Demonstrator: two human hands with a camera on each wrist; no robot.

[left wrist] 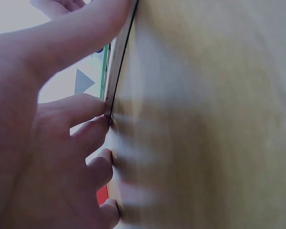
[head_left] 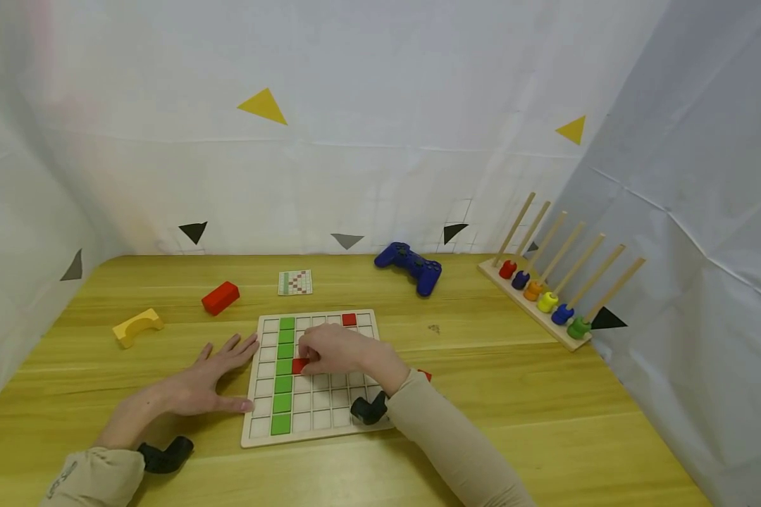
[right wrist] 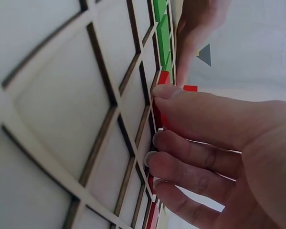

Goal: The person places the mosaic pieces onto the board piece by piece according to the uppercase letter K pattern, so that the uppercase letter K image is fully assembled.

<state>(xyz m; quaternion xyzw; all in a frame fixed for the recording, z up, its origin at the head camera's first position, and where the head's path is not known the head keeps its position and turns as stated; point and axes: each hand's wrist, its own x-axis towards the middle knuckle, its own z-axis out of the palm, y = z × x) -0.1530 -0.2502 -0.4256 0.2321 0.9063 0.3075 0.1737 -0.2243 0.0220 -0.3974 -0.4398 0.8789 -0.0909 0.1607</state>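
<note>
A wooden grid board [head_left: 380,331] lies on the table, with a column of green square tiles [head_left: 282,403] down its left part. My right hand [head_left: 339,348] pinches a red square tile [head_left: 299,366] beside that column; the right wrist view shows the thumb on the red tile [right wrist: 161,107], which sits at a tilt near a cell. Another red tile [head_left: 349,320] lies in the top row. With fingers spread, my left hand [head_left: 196,384] touches the board's left edge with thumb and fingertips. My right hand and forearm hide part of the board.
Behind the board lie a small pattern card [head_left: 295,282] and a blue game controller [head_left: 409,267]. A red block [head_left: 220,298] and yellow arch block [head_left: 137,327] are at left. A peg rack [head_left: 535,303] with coloured rings stands right. Red pieces [head_left: 425,374] show beyond my right forearm.
</note>
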